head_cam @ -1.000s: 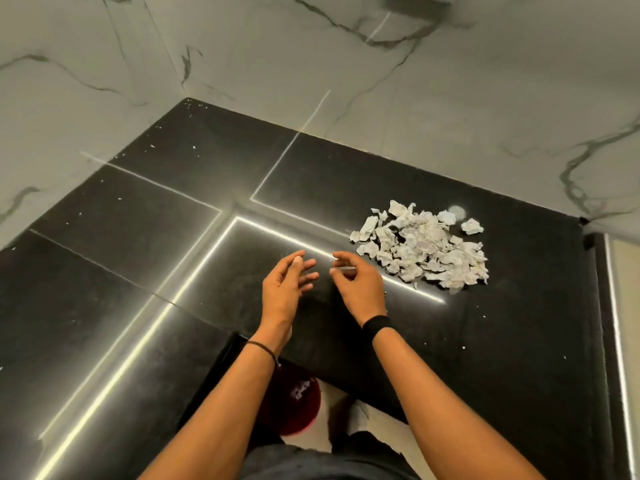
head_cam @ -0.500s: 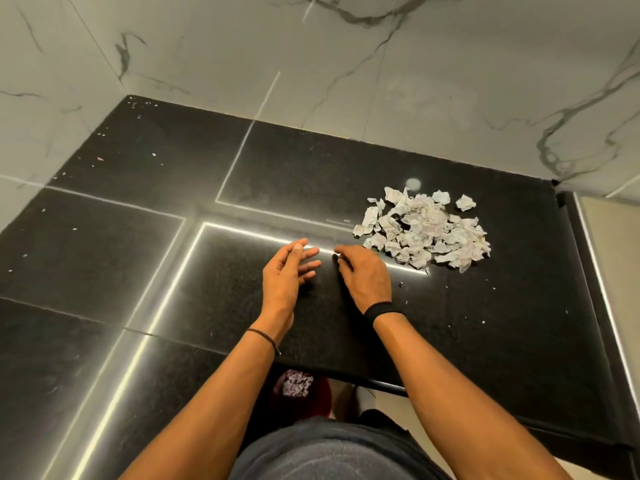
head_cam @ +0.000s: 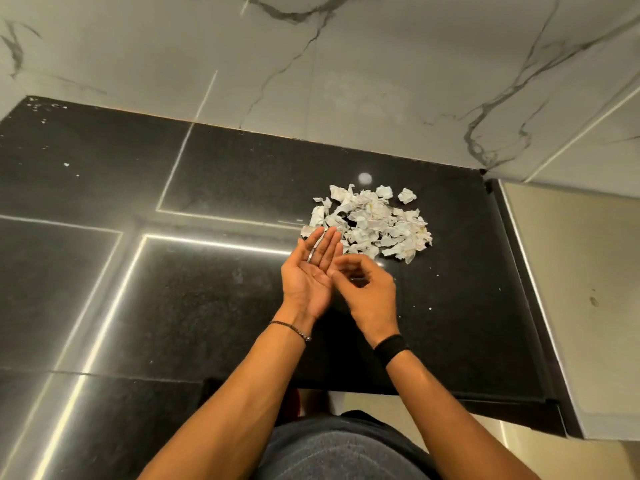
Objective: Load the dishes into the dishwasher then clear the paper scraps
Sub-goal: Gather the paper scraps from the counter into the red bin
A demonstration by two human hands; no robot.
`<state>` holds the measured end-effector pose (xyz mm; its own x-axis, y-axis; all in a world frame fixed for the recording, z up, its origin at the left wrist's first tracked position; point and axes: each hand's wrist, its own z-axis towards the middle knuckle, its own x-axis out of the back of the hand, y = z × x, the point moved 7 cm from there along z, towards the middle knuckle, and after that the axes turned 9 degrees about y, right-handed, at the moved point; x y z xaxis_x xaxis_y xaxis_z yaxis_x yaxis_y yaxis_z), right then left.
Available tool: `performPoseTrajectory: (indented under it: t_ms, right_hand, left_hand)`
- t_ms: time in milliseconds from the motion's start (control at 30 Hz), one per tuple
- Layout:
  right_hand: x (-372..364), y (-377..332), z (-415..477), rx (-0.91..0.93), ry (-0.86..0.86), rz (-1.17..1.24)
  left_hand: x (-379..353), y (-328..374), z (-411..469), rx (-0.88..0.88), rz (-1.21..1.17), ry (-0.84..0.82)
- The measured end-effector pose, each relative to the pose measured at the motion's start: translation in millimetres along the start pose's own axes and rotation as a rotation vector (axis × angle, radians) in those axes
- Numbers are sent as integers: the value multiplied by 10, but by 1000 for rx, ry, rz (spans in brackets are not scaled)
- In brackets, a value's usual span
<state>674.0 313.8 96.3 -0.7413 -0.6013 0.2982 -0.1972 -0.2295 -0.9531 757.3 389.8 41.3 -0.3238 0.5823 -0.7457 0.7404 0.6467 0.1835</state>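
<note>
Head view, the only one we have: our left hand [head_cam: 308,278] is flat, palm up, fingers straight and together, hovering over the black counter [head_cam: 207,306] just this side of the paper scraps [head_cam: 377,225]. Our right hand [head_cam: 370,292] sits just beside it, fingers curled in with thumb and fingertips bunched over the left palm. It looks like a pinch, but we can't tell if there's a bit of paper in it; too small to resolve. The scraps are one loose heap of torn, crumpled white bits toward the back right of the counter, near the marble wall [head_cam: 381,81]. One balled piece [head_cam: 406,195] sits slightly off the far edge of the heap. A few white specks [head_cam: 65,164] lie well apart at far left. No dishes or dishwasher in frame, so we judge we're on the scraps step, heap not yet lifted. Handling: the scraps should be near weightless, soft and not fragile, but they'll scatter and slide on the polished stone, and any draught from a fast sweep would push them around. Picking piece by piece would be slow. Better to rake the heap from the far side with one hand into the cupped other hand at the counter edge, or squeeze it from both sides and lift. The specks probably need a wipe, not a pinch.
</note>
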Motion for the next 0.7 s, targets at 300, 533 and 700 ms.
performPoseTrajectory:
  t_ms: [300, 533, 700]
  right_hand:
    - [151, 528, 308, 225, -245, -456]
    - [169, 535, 389, 162, -162, -344]
    - [151, 248, 366, 70, -258, -20]
  left_hand:
    - [103, -78, 103, -102, 42, 69]
    - [172, -112, 93, -178, 99, 128]
    - [68, -292, 166, -147, 65, 134]
